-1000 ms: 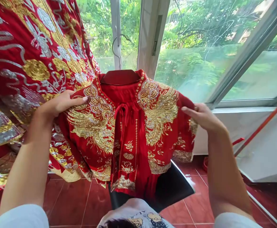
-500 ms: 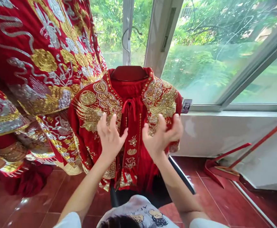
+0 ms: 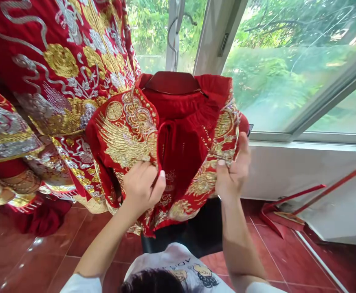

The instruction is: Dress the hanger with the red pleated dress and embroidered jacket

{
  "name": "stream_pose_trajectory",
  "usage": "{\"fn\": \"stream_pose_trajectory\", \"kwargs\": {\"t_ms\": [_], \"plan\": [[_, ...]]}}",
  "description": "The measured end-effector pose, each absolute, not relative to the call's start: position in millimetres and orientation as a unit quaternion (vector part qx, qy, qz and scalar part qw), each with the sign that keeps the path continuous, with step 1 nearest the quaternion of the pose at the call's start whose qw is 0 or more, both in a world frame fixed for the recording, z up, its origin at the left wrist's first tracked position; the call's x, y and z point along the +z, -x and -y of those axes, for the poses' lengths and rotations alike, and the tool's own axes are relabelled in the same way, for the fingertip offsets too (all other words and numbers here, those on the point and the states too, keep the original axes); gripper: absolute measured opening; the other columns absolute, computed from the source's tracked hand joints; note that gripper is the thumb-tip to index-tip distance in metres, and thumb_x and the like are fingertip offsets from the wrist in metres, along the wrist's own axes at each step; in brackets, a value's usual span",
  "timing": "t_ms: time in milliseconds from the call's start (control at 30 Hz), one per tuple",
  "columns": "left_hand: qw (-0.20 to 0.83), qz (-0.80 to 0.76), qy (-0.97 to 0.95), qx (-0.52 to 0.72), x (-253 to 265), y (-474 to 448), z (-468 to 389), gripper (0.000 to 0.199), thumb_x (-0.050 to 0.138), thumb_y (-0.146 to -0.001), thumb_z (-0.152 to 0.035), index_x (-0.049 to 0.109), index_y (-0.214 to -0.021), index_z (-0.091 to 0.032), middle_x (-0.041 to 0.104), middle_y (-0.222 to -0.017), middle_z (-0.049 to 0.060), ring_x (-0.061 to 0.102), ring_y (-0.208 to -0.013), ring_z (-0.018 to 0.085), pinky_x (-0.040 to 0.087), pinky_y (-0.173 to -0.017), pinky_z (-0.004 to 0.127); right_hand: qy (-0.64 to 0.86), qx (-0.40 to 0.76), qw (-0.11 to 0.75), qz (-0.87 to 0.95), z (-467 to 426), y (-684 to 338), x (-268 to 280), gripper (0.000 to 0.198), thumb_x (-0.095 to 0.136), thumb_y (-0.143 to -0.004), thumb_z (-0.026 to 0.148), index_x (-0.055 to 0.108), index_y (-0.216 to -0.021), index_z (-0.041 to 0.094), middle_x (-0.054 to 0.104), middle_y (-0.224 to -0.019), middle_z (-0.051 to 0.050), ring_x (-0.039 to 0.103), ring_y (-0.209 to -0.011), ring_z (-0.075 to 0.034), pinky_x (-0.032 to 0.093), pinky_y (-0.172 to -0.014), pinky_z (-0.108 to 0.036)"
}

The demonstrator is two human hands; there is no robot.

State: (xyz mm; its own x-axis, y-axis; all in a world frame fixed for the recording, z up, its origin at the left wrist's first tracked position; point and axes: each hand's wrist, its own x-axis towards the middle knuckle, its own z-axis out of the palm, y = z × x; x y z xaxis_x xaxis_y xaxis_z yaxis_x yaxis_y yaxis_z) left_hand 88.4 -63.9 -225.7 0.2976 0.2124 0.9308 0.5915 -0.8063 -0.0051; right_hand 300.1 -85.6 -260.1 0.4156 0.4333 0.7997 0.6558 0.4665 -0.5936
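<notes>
A small red jacket [image 3: 184, 138] with gold and silver embroidery hangs on a dark red hanger [image 3: 172, 82] in front of the window. My left hand [image 3: 141, 187] grips the edge of its left front panel. My right hand [image 3: 233, 173] pinches the edge of the right front panel and holds it out to the right. The front stands open, showing the plain red lining and a red tie [image 3: 162, 134] inside.
A larger red embroidered robe [image 3: 52, 81] hangs at the left, touching the jacket. A dark chair [image 3: 202, 238] stands under the jacket. A red dustpan and long handle [image 3: 291, 215] lean by the white wall at the right. The floor has red tiles [image 3: 43, 260].
My hands have gone from lying flat on the jacket's front to gripping its two front edges, and the panels have been pulled apart. The view has shifted slightly left and down.
</notes>
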Motion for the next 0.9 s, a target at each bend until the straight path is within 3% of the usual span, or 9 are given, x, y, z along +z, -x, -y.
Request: {"fn": "stream_pose_trajectory", "kwargs": {"t_ms": [100, 233, 333, 467, 600, 700, 833, 900], "plan": [[0.206, 0.303, 0.795, -0.483, -238.7, -111.9, 30.7, 0.026, 0.048, -0.086, -0.017, 0.044, -0.061, -0.021, 0.05, -0.056, 0.001, 0.044, -0.057, 0.017, 0.029, -0.055, 0.03, 0.512, -0.089, 0.644, 0.562, 53.0, -278.4, -272.8, 0.071, 0.041, -0.089, 0.054, 0.023, -0.147, 0.018, 0.047, -0.138, -0.017, 0.05, -0.125, -0.025, 0.043, -0.1, -0.042], [0.209, 0.361, 0.808, -0.415, -262.4, -120.5, -7.8, 0.02, 0.05, -0.084, -0.018, 0.051, -0.064, -0.02, 0.056, -0.062, 0.004, 0.051, -0.065, 0.02, 0.033, -0.06, 0.03, 0.617, -0.112, 0.585, 0.514, 22.7, -257.1, -296.8, 0.079, 0.044, -0.088, 0.053, 0.011, -0.148, 0.014, 0.059, -0.118, -0.019, 0.063, -0.101, -0.026, 0.05, -0.086, -0.041], [0.205, 0.386, 0.809, -0.394, -271.6, -109.7, -14.3, 0.017, 0.052, -0.083, -0.02, 0.053, -0.066, -0.02, 0.057, -0.065, 0.005, 0.052, -0.068, 0.021, 0.035, -0.063, 0.031, 0.647, -0.247, 0.567, 0.447, 24.0, -242.3, -309.8, 0.079, 0.05, -0.087, 0.043, 0.01, -0.147, 0.01, 0.05, -0.124, -0.024, 0.052, -0.115, -0.031, 0.044, -0.094, -0.051], [0.206, 0.412, 0.802, -0.38, -276.9, -93.9, -19.8, 0.017, 0.051, -0.085, -0.02, 0.053, -0.068, -0.02, 0.058, -0.068, 0.005, 0.051, -0.069, 0.022, 0.036, -0.064, 0.032, 0.648, -0.4, 0.489, 0.425, 22.2, -230.6, -321.5, 0.062, 0.052, -0.085, 0.031, 0.028, -0.139, 0.013, 0.032, -0.135, -0.028, 0.033, -0.129, -0.039, 0.037, -0.094, -0.063], [0.203, 0.406, 0.81, -0.372, -277.1, -87.6, -22.8, 0.016, 0.051, -0.084, -0.021, 0.052, -0.068, -0.021, 0.057, -0.068, 0.005, 0.051, -0.07, 0.022, 0.037, -0.064, 0.032, 0.601, -0.446, 0.517, 0.415, 13.6, -245.6, -322.8, 0.052, 0.048, -0.086, 0.021, 0.033, -0.135, 0.012, 0.031, -0.13, -0.026, 0.036, -0.125, -0.034, 0.047, -0.087, -0.052], [0.2, 0.405, 0.807, -0.382, -274.5, -86.5, -17.7, 0.016, 0.052, -0.082, -0.019, 0.05, -0.066, -0.021, 0.055, -0.065, 0.004, 0.05, -0.067, 0.022, 0.037, -0.062, 0.032, 0.522, -0.499, 0.555, 0.413, 17.1, -267.1, -317.0, 0.054, 0.049, -0.084, 0.013, 0.032, -0.135, 0.016, 0.039, -0.122, -0.021, 0.046, -0.116, -0.027, 0.051, -0.083, -0.042], [0.206, 0.406, 0.776, -0.437, -269.1, -88.3, -11.2, 0.011, 0.052, -0.076, -0.017, 0.047, -0.067, -0.022, 0.052, -0.065, 0.004, 0.05, -0.068, 0.023, 0.039, -0.062, 0.033, 0.515, -0.524, 0.496, 0.463, 24.2, -286.0, -306.0, 0.051, 0.045, -0.082, 0.005, 0.044, -0.13, 0.02, 0.055, -0.112, -0.012, 0.05, -0.109, -0.022, 0.047, -0.089, -0.039], [0.205, 0.414, 0.754, -0.467, -264.9, -92.2, -11.7, 0.008, 0.052, -0.072, -0.013, 0.051, -0.076, -0.02, 0.055, -0.073, 0.007, 0.051, -0.073, 0.024, 0.041, -0.068, 0.035, 0.566, -0.501, 0.474, 0.451, 21.4, -286.6, -299.8, 0.05, 0.041, -0.081, 0.007, 0.046, -0.13, 0.016, 0.056, -0.115, -0.015, 0.048, -0.114, -0.025, 0.044, -0.093, -0.042]]}}
